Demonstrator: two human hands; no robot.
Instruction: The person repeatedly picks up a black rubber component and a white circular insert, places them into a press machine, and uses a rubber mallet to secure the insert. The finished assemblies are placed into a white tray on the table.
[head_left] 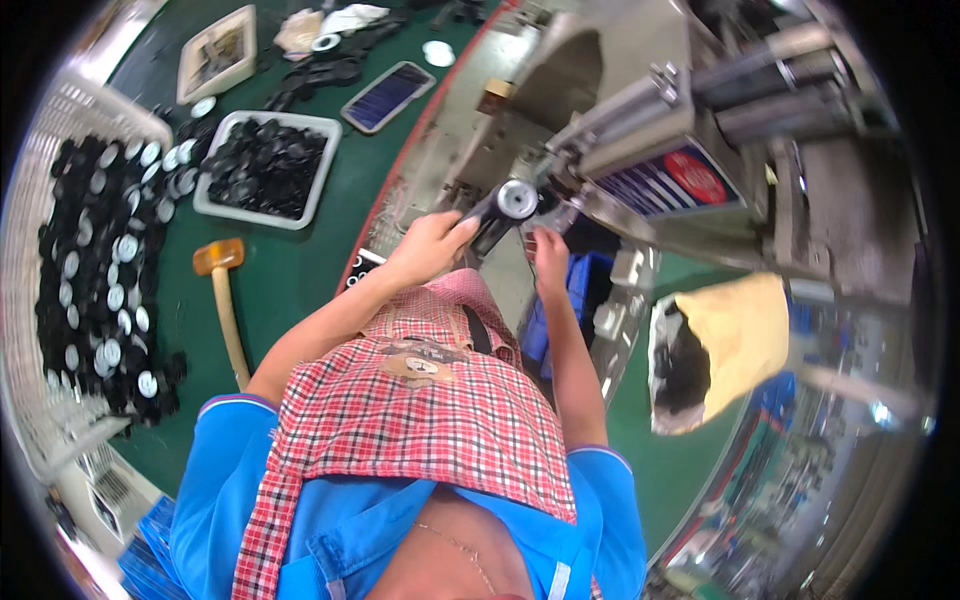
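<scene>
My left hand (pixel 435 248) is closed around a dark, elongated part (pixel 490 228). A round silver-white cap (pixel 517 199) with a hole in its middle sits at the part's far end. That end is under the head of a grey metal machine (pixel 640 165). My right hand (pixel 548 258) is just right of the part, its fingers curled together close below the machine head. What those fingers hold, if anything, is too small to make out. Below and beside my right hand is a blue bin (pixel 540 335), partly hidden by my forearm.
On the green table (pixel 190 330) lie a mallet (pixel 222 262), a phone (pixel 388 97) and a white tray (pixel 203 208) of black pieces. A large white basket (pixel 95 95) of black parts with silver caps stands far left. A yellowish bag (pixel 745 345) lies on the right.
</scene>
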